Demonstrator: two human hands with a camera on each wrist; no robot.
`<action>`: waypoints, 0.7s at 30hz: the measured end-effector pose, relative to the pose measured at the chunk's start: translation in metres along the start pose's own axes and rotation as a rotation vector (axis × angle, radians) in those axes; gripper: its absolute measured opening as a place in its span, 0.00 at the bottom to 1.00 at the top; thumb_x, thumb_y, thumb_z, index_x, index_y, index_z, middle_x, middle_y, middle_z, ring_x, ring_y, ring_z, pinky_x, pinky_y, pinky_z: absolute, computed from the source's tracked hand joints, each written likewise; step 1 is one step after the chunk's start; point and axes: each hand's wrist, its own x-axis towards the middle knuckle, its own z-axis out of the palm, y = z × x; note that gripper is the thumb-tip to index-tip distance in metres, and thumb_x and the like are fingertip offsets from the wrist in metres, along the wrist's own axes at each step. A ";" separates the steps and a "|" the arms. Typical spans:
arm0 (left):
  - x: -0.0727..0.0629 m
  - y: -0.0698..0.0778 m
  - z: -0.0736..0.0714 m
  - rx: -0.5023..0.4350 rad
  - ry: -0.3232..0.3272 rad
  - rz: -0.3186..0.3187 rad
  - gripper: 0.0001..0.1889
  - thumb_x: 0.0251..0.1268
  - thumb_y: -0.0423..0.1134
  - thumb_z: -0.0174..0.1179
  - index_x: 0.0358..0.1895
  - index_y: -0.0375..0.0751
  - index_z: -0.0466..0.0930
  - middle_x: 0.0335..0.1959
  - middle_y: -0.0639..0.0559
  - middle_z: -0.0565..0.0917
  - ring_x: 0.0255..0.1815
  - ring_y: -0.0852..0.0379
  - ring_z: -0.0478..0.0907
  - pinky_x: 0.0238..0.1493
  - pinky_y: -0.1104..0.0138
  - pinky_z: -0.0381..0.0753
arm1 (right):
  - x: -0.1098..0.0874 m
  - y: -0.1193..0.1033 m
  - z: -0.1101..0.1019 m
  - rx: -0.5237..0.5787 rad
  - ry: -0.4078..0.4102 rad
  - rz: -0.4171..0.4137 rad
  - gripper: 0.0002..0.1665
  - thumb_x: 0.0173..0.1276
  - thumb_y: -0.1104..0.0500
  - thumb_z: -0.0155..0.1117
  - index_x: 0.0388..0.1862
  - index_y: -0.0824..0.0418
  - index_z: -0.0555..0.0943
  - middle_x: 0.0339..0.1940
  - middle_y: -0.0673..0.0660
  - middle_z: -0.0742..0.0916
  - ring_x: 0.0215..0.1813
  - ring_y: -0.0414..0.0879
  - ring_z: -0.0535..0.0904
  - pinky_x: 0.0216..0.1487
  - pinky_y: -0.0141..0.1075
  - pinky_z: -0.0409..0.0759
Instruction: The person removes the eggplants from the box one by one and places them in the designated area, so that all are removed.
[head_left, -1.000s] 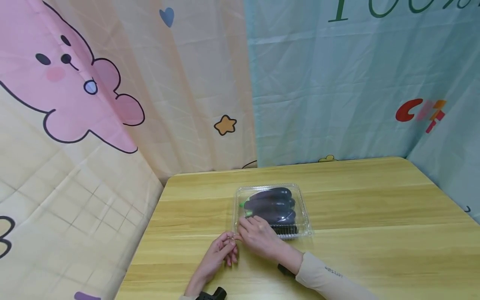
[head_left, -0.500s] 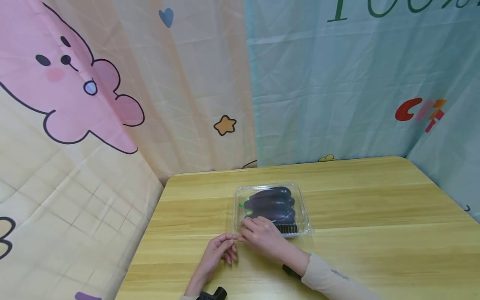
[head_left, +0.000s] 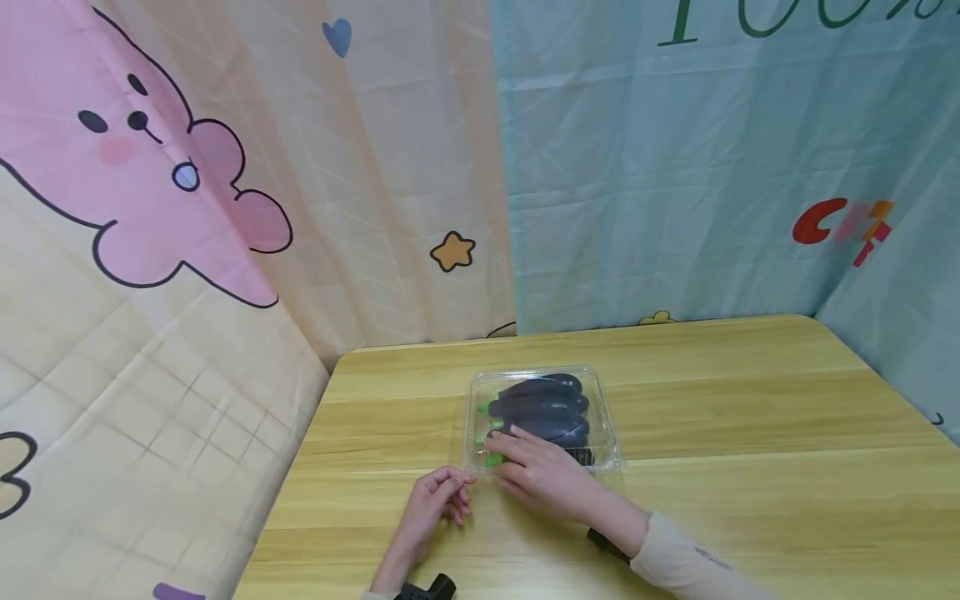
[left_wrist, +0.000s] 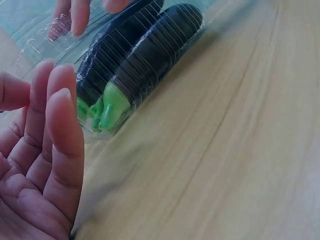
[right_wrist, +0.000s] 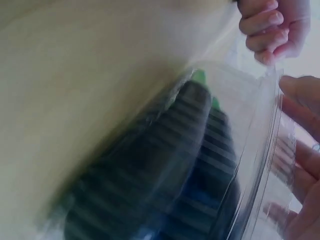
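Note:
A clear plastic clamshell box (head_left: 609,433) holds several dark purple eggplants (head_left: 543,408) with green stems, and its lid lies over them. My right hand (head_left: 543,475) lies across the box's near-left part with fingers extended. In the right wrist view its fingers (right_wrist: 305,165) are spread beside the box's rim. My left hand (head_left: 438,500) is by the near-left corner, fingers loosely bent. In the left wrist view its thumb meets a finger (left_wrist: 65,125), with no object visible between them. Whether a fingertip touches the corner is hard to tell.
The box stands on a wood-grain table (head_left: 720,500). Printed curtains (head_left: 405,167) hang behind the table and at both sides. A black wrist camera (head_left: 427,588) is strapped to the left wrist, and part of another (head_left: 607,543) shows under the right.
The right hand has moved a little to the right, away from the left hand, and its fingers have straightened over the lid. The left hand has drawn back slightly from the box's corner.

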 end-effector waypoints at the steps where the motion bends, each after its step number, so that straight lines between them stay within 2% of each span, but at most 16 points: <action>1: 0.000 0.000 0.000 -0.002 0.003 0.001 0.16 0.69 0.33 0.53 0.43 0.15 0.72 0.24 0.50 0.78 0.21 0.59 0.77 0.21 0.71 0.77 | -0.002 0.001 -0.001 0.004 -0.017 0.006 0.10 0.60 0.56 0.70 0.41 0.55 0.86 0.62 0.57 0.77 0.64 0.50 0.71 0.67 0.48 0.62; 5: 0.000 0.001 0.000 -0.009 0.014 0.008 0.17 0.69 0.33 0.52 0.43 0.14 0.71 0.24 0.50 0.78 0.21 0.60 0.76 0.21 0.72 0.77 | -0.010 0.005 -0.003 0.013 -0.058 0.030 0.17 0.60 0.53 0.70 0.49 0.52 0.84 0.64 0.58 0.75 0.67 0.53 0.67 0.69 0.55 0.56; 12: 0.001 0.001 0.000 -0.025 0.041 0.016 0.16 0.68 0.34 0.53 0.41 0.16 0.73 0.23 0.51 0.78 0.21 0.60 0.76 0.21 0.72 0.77 | -0.024 0.011 -0.010 0.066 -0.047 0.060 0.19 0.61 0.54 0.69 0.52 0.53 0.83 0.66 0.59 0.74 0.69 0.55 0.64 0.68 0.53 0.59; 21: 0.001 -0.001 -0.002 -0.053 0.087 0.012 0.12 0.67 0.32 0.51 0.39 0.19 0.75 0.22 0.50 0.77 0.20 0.59 0.76 0.21 0.72 0.77 | -0.048 0.026 -0.025 0.132 0.013 0.135 0.12 0.55 0.59 0.73 0.39 0.50 0.87 0.62 0.61 0.77 0.66 0.61 0.66 0.65 0.59 0.59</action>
